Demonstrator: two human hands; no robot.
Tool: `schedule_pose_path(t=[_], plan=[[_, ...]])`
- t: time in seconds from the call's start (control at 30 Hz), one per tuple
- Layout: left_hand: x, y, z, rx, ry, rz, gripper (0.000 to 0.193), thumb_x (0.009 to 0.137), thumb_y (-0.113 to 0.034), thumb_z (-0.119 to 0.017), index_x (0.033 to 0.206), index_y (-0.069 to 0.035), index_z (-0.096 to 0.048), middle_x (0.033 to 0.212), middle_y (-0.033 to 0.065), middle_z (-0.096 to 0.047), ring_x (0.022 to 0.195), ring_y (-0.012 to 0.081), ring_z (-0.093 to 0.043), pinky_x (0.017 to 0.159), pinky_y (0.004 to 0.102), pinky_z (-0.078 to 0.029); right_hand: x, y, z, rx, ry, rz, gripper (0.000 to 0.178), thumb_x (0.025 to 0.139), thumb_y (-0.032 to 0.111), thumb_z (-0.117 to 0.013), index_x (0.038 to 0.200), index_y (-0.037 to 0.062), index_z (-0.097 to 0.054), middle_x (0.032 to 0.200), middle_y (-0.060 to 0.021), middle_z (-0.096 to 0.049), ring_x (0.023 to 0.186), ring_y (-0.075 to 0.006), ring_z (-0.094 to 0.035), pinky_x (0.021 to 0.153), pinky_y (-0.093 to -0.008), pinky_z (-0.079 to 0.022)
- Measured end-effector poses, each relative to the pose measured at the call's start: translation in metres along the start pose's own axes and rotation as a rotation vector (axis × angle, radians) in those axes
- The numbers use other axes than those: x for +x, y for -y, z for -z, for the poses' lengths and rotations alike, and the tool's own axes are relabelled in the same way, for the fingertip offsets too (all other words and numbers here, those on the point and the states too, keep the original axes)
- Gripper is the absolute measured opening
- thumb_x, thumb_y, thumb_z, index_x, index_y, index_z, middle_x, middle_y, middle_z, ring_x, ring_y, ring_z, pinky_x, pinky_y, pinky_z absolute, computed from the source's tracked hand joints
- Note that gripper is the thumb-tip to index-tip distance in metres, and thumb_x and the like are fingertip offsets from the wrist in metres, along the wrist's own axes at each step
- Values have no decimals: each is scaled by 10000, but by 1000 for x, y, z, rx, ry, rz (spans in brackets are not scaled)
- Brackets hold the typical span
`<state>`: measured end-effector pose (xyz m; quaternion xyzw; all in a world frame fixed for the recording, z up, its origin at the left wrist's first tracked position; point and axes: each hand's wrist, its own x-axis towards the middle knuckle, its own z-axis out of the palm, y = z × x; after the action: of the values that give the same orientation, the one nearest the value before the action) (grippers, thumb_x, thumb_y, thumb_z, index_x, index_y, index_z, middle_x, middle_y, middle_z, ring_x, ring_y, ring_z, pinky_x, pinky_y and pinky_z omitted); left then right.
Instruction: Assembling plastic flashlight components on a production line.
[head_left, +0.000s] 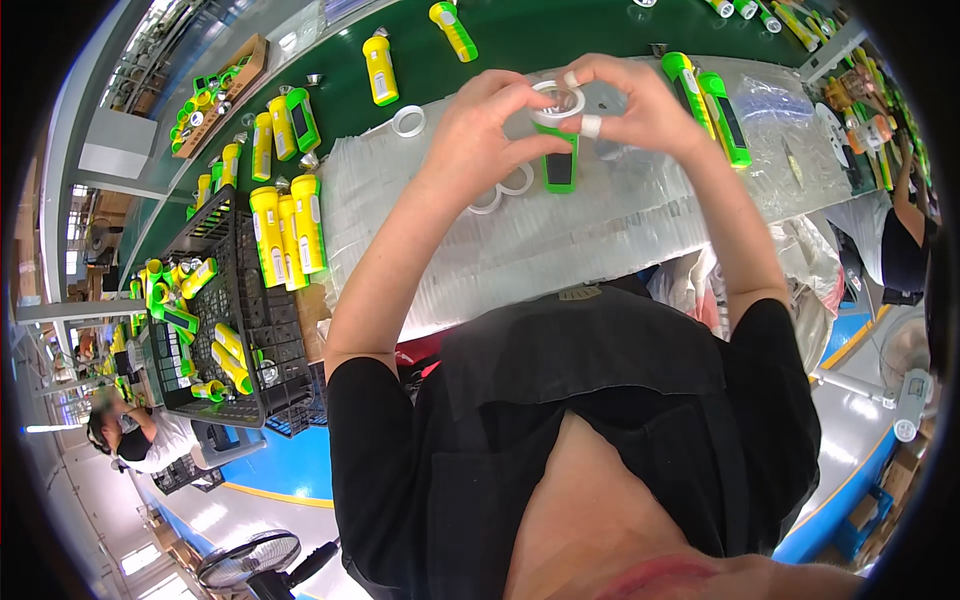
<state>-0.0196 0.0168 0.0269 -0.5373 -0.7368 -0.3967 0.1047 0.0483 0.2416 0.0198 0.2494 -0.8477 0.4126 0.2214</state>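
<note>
Gripping a ring at the end of a torch, both hands, loose rings and crate left of the torch

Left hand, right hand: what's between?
A white ring; a green-and-black flashlight shows just below it. Head view, between left hand and right hand.

Flashlights on green workbench
</note>
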Motion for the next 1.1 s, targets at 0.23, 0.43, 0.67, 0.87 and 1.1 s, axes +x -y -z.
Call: schedule_pose_path(t=[0.23,0.43,0.67,0.87,1.1], plan=[[7,-5,-35,-188,7,129,443,693,-176,-869,956,-67,-530,955,55,-692,832,218,-679,734,321,-548,43,36,42,-340,642,-53,341,730,69,-732,1039,15,-598,867,-76,-516,731,-223,-529,669,-354,-454],[6,5,-39,-197,-54,87,421,700,-134,-864,948,-70,-531,950,54,-692,791,177,-675,722,302,-552,47,42,26,-435,510,-322,480,691,367,-818,940,17,-603,787,-102,-583,702,-247,-582,601,-356,-452],[11,3,-41,-191,-46,162,406,693,-116,-866,930,-60,-540,873,37,-667,765,156,-647,721,285,-540,35,15,22,-423,170,62,552,805,551,-703,923,21,-600,876,-103,-625,798,-254,-620,667,-356,-470],[9,0,-44,-160,-68,83,405,678,-110,-871,919,-66,-548,854,30,-657,734,153,-621,699,286,-530,51,59,15,-784,510,-651,413,789,400,-748,908,30,-608,891,-88,-604,782,-235,-593,669,-345,-455],[12,5,-48,-189,-95,56,408,676,-147,-869,910,-80,-542,868,31,-665,742,194,-606,657,314,-500,43,46,16,-594,408,-380,543,763,526,-729,866,4,-621,830,-112,-622,742,-236,-607,617,-355,-468]])
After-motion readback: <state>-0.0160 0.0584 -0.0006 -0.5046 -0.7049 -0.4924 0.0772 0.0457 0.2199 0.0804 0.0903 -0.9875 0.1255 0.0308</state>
